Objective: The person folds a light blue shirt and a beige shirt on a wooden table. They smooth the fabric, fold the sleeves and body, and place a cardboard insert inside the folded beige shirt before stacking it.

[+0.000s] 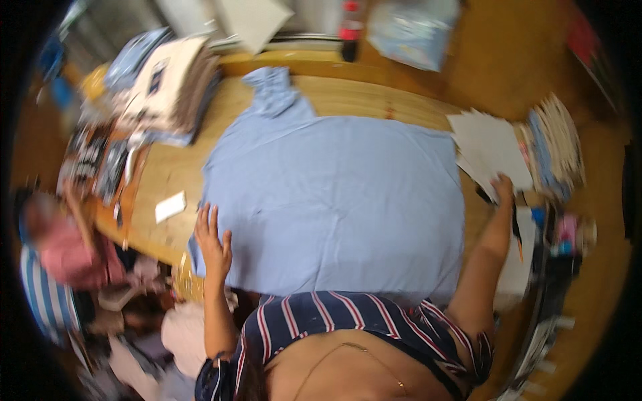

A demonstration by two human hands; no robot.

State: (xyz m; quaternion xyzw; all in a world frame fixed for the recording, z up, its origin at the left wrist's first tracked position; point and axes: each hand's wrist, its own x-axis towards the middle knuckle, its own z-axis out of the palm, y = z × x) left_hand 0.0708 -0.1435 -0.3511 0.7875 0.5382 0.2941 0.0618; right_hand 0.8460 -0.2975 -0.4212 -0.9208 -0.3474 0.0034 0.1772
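Note:
A light blue garment (348,194), likely a shirt, lies spread flat across the table in front of me, its bunched part (273,92) at the far left. My left hand (212,240) is open over the garment's left edge, fingers spread, nothing held. My right hand (503,188) reaches out to the right, fingers bent round the near edge of a loose stack of white sheets (491,147); it appears to pinch a sheet. A small dark object (483,194), partly covered, lies beside that hand.
Folded garments (167,87) are piled at the far left, near packaged items (110,167). A white card (170,207) lies left of the garment. Folded cloths (558,147) stand at right. A dark bottle (350,33) stands at the back. Another person (73,240) is at left.

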